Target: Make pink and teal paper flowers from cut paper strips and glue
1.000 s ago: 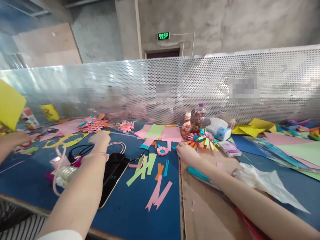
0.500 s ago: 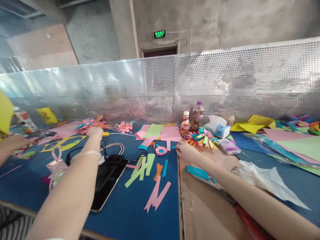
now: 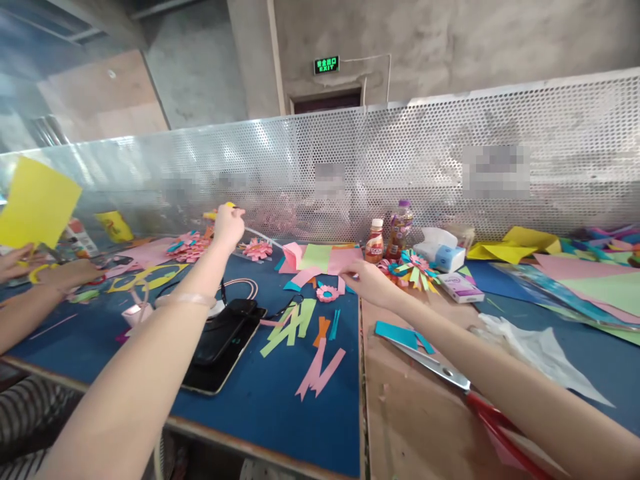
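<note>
Left hand (image 3: 229, 225) risen, fingers seemingly pinching yellow tool (image 3: 220, 212); right hand (image 3: 367, 279) lifting pink sheet (image 3: 343, 261).

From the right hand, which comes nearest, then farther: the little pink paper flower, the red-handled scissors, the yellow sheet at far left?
1. Little pink paper flower, just left of the right hand.
2. Red-handled scissors, nearer the viewer, to the right.
3. Yellow sheet, far left, held up.
</note>
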`<move>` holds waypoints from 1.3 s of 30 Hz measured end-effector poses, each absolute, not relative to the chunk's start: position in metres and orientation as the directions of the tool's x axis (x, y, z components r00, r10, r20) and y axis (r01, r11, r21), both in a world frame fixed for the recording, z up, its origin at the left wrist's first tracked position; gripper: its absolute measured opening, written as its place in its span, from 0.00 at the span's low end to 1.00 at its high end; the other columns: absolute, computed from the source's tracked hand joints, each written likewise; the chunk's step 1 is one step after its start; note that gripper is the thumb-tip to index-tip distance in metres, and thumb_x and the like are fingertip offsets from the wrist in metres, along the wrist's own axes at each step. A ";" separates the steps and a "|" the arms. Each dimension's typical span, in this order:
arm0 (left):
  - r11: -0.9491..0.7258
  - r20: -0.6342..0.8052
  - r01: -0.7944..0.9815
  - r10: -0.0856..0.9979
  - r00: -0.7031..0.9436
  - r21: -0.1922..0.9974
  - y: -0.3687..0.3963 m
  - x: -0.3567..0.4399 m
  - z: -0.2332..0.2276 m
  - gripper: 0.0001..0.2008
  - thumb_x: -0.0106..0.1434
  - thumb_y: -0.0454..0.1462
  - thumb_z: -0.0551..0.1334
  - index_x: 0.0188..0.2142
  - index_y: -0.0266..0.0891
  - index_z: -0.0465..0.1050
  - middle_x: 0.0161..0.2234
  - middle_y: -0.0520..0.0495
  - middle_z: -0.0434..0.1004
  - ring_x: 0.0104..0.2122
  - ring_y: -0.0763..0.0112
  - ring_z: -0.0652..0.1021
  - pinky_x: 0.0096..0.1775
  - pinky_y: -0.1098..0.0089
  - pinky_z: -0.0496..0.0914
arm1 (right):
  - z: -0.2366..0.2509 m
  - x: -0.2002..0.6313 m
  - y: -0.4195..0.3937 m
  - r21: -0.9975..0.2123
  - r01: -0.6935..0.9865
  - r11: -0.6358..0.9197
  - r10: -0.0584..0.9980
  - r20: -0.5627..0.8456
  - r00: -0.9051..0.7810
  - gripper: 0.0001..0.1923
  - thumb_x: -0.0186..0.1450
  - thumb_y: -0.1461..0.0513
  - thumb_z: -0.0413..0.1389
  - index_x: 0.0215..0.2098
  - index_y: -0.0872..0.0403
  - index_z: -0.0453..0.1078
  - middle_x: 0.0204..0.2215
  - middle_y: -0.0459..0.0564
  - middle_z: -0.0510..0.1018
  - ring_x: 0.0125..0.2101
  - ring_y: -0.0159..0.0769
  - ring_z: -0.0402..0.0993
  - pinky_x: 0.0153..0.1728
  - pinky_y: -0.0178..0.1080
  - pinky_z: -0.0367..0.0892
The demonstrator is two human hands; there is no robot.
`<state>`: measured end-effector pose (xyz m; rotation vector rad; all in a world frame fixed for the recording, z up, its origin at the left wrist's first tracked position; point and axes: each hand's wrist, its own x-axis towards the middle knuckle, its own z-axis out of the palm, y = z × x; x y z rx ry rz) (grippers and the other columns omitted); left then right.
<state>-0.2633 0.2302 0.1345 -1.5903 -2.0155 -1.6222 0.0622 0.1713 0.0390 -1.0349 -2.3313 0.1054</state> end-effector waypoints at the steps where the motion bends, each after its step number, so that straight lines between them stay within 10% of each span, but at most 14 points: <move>1: -0.150 0.650 0.756 0.630 -0.424 0.638 0.228 -0.251 0.135 0.06 0.63 0.34 0.50 0.35 0.34 0.64 0.39 0.40 0.73 0.39 0.66 0.72 0.45 0.65 0.64 | 0.041 0.060 0.168 -0.342 0.621 0.706 0.698 0.488 -0.525 0.13 0.63 0.65 0.46 0.35 0.55 0.73 0.33 0.49 0.78 0.35 0.34 0.71 0.36 0.32 0.62; 12: -0.635 0.905 0.685 0.416 -0.087 0.358 0.146 -0.101 0.080 0.04 0.66 0.34 0.47 0.36 0.39 0.58 0.42 0.39 0.70 0.47 0.65 0.71 0.47 0.62 0.65 | 0.020 0.047 0.175 -0.842 0.256 0.475 0.847 0.359 -0.392 0.18 0.63 0.54 0.49 0.39 0.58 0.72 0.36 0.53 0.78 0.34 0.38 0.74 0.36 0.38 0.68; 15: -0.678 0.906 0.667 0.423 0.010 0.309 0.126 -0.080 0.058 0.06 0.66 0.32 0.46 0.41 0.39 0.58 0.46 0.38 0.68 0.50 0.64 0.69 0.49 0.61 0.65 | 0.030 0.050 0.169 -0.974 -0.105 0.203 0.895 0.228 -0.384 0.29 0.65 0.46 0.40 0.38 0.61 0.70 0.37 0.58 0.77 0.35 0.38 0.75 0.38 0.39 0.69; 22: -0.753 0.890 0.652 0.356 0.285 0.092 0.079 -0.046 0.022 0.06 0.63 0.27 0.49 0.36 0.38 0.58 0.51 0.35 0.65 0.54 0.59 0.65 0.48 0.58 0.67 | 0.063 0.065 0.124 -0.862 -0.349 -0.368 0.641 0.037 -0.766 0.34 0.60 0.39 0.40 0.38 0.57 0.72 0.34 0.56 0.78 0.41 0.43 0.73 0.42 0.44 0.67; 31: -0.802 0.775 0.546 0.499 0.388 0.243 0.061 -0.041 0.008 0.04 0.64 0.30 0.49 0.37 0.39 0.60 0.34 0.45 0.72 0.36 0.69 0.74 0.37 0.69 0.70 | 0.071 0.090 0.110 -0.895 -0.319 -0.310 0.667 0.034 -0.744 0.15 0.60 0.55 0.54 0.37 0.58 0.72 0.38 0.56 0.78 0.43 0.40 0.72 0.47 0.41 0.63; 39: -0.781 0.518 0.419 0.622 0.587 0.463 0.060 -0.040 0.014 0.14 0.64 0.31 0.49 0.46 0.37 0.69 0.48 0.43 0.72 0.50 0.70 0.70 0.53 0.69 0.62 | 0.046 0.102 0.110 -0.941 -0.313 -0.130 0.937 -0.013 -0.348 0.09 0.53 0.64 0.61 0.33 0.58 0.69 0.29 0.50 0.77 0.26 0.31 0.71 0.28 0.33 0.67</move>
